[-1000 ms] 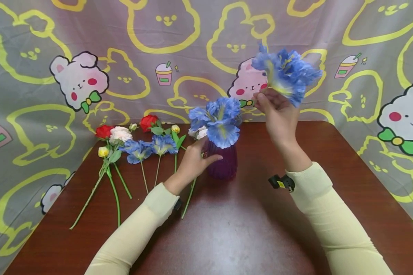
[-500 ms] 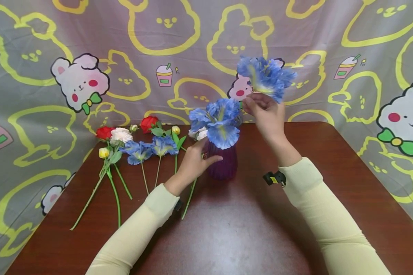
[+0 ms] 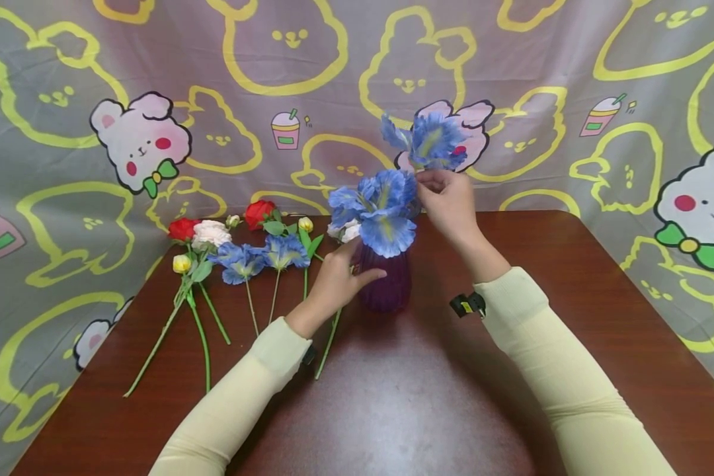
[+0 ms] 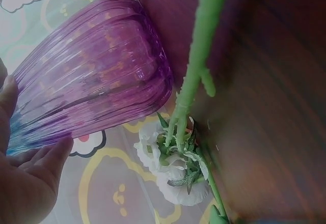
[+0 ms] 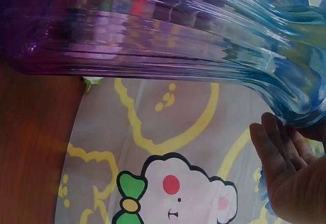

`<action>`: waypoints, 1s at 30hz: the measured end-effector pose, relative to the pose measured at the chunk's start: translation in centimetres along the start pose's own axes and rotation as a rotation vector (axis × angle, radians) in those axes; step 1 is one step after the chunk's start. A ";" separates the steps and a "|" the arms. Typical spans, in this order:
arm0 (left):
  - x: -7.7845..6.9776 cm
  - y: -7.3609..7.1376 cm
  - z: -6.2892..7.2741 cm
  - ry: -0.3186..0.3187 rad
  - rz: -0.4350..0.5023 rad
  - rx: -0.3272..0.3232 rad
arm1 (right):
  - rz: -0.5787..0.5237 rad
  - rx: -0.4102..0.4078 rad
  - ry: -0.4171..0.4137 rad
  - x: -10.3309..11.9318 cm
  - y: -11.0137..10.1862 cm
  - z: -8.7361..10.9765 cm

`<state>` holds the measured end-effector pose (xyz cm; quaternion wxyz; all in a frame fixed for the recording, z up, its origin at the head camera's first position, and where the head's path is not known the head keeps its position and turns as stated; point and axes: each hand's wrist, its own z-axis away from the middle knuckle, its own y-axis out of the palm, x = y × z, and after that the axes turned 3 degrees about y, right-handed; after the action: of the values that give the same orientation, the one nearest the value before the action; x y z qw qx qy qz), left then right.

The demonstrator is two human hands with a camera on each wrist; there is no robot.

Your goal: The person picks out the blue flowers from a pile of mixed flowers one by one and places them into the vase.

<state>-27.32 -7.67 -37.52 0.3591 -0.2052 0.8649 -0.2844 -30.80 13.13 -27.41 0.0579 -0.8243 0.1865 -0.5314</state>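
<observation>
A ribbed glass vase [image 3: 388, 291], purple below and blue toward the mouth, stands upright on the table. My left hand [image 3: 332, 281] holds its side, thumb to the front; in the left wrist view the fingers and thumb lie on either side of the glass vase [image 4: 97, 66]. A blue artificial flower [image 3: 387, 211] sits in the vase and hides its mouth in the head view. Just behind and right of that bloom, my right hand [image 3: 452, 205] pinches a second blue flower [image 3: 434, 142] below its petals. In the right wrist view its fingers are beside the vase rim [image 5: 300, 119].
Left of the vase lie several artificial stems on the brown table [image 3: 482, 410]: red roses [image 3: 259, 214], a pale peony [image 3: 210, 234], yellow buds [image 3: 181, 264] and blue flowers [image 3: 239, 262]. White flowers [image 4: 175, 178] lie close beside the vase. A patterned cloth [image 3: 333, 66] hangs behind.
My right hand has moved left and down with the blue flower, bringing it from the right side to the vase mouth. The left hand and vase have stayed in place.
</observation>
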 end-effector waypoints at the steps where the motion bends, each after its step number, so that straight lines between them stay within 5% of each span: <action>1: 0.0 0.0 0.0 0.004 -0.002 -0.001 | 0.004 0.012 0.004 0.0 0.0 -0.1; 19: -0.1 -0.1 0.1 -0.004 -0.018 0.005 | -0.022 0.132 0.168 0.3 0.3 -0.5; 30: -0.1 -0.1 0.0 -0.010 -0.010 0.010 | 0.005 0.161 0.182 0.8 0.2 -0.3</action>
<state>-27.20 -7.71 -37.42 0.3631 -0.2093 0.8606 -0.2894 -30.84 12.65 -26.71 0.1082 -0.7649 0.1499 -0.6171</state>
